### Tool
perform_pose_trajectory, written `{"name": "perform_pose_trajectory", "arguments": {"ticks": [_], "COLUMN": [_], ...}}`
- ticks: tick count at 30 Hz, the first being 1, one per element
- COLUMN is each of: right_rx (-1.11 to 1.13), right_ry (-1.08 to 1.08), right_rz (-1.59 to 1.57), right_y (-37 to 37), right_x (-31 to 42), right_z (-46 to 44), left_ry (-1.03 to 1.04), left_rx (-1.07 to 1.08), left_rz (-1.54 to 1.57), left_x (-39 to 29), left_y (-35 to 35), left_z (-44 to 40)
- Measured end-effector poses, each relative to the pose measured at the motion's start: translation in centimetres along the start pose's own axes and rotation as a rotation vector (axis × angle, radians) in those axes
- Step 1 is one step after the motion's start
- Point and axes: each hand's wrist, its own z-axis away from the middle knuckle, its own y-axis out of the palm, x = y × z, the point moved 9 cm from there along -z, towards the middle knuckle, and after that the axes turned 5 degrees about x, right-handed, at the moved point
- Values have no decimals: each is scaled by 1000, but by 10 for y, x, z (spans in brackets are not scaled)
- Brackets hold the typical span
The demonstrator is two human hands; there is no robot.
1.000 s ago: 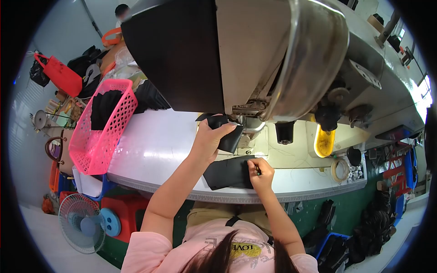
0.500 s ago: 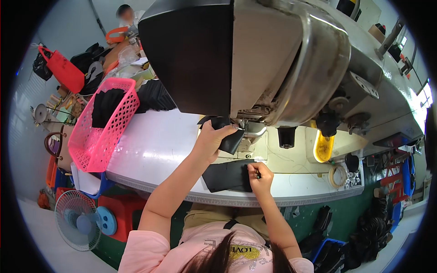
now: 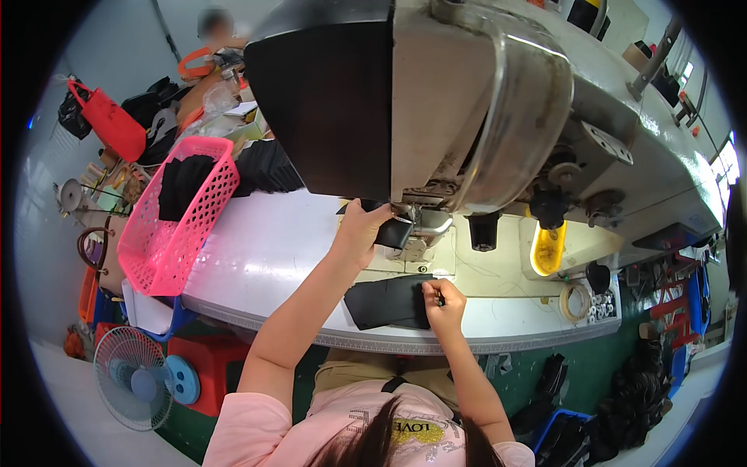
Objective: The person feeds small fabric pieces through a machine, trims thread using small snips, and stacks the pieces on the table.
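My left hand (image 3: 362,236) grips a small black piece (image 3: 394,233) under the head of the sewing machine (image 3: 443,101), close to the needle area. Part of that piece is hidden behind my fingers. Nearer to me, a flat dark panel (image 3: 385,302) lies on the white tabletop (image 3: 249,257). My right hand (image 3: 445,304) is closed at the panel's right end, with a small dark object showing between its fingers; too little of it shows to name it.
A pink basket (image 3: 175,233) with black pieces stands at the left, beside a stack of black pieces (image 3: 267,166). A yellow tray (image 3: 548,247) and a tape roll (image 3: 576,302) are at the right. A fan (image 3: 144,384) stands lower left. Another person (image 3: 218,35) is at the back left.
The black piece in my left hand has turned and shows less of its surface below the fingers. My right hand and the panel have hardly moved. The view has shifted slightly.
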Motion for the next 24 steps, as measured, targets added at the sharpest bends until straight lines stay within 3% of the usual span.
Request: {"name": "perform_pose_trajectory", "arguments": {"ticks": [4, 8, 11, 17, 20, 24], "right_rx": [-27, -39, -35, -1, 28, 28], "right_ry": [-13, -19, -19, -85, -92, -68], "right_rz": [-1, -9, -17, 20, 49, 40], "right_y": [0, -1, 0, 3, 4, 3], "right_x": [-1, 1, -3, 9, 16, 12], "right_z": [1, 2, 3, 2, 1, 0], "left_ry": [-33, 252, 276, 102, 318, 441], "left_rx": [-38, -235, -178, -1, 15, -166], "left_rz": [33, 28, -168, -267, -607, -436], "left_x": [0, -25, -34, -37, -50, -78], "left_y": [1, -14, -16, 15, 15, -23], "left_z": [10, 32, 39, 33, 39, 62]}}
